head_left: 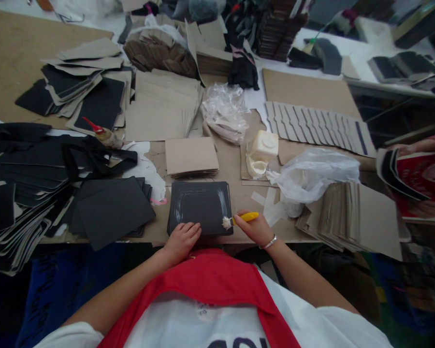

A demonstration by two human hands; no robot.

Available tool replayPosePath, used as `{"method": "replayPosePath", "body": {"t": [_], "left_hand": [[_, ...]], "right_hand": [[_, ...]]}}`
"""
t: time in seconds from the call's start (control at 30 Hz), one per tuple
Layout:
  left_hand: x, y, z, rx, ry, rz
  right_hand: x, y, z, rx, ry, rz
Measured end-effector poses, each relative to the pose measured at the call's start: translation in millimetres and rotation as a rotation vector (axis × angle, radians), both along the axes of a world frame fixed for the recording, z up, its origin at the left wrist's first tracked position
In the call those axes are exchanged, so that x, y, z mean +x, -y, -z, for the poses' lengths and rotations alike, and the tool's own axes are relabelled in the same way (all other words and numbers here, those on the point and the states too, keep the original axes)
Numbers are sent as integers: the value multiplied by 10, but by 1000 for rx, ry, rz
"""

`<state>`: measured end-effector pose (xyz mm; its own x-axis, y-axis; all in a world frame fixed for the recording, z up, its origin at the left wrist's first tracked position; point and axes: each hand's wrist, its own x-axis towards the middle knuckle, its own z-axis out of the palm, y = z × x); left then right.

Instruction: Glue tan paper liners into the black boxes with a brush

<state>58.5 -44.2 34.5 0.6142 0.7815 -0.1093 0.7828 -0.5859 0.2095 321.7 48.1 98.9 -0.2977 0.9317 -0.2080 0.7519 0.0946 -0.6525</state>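
A stack of black rectangular boards lies in front of me, with whitish glue streaks along the top one's left, upper and right sides. My left hand rests on its near edge, fingers stretched flat. In my right hand is a yellow-handled brush, its glue-coated bristles at the top board's right edge. Just behind the stack sits a pile of beige cardboard pieces. To the right of that, a cut-open cream plastic container stands on cardboard.
More black boards lie to my left, near a red-tipped bottle. A clear plastic bag and a leaning stack of grey cardboard are at the right. Another person's hands hold dark pieces at the far right.
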Motion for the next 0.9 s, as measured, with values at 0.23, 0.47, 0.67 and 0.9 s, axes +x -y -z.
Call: {"method": "replayPosePath", "body": {"t": [0.23,0.47,0.67,0.9], "left_hand": [[-2,-39,55,23,-34,20],[-21,-60,67,-29,7,23],[-47,-574,-213,-99,219,-78],[202,-1879,-282,33,163,-361]], "right_hand": [[-951,-555,199,42,-332,117],[-807,-751,359,62,-186,142],[-277,-1068,-10,-103,-414,269],[-1273,-1866,82,-127,-653,138]]}}
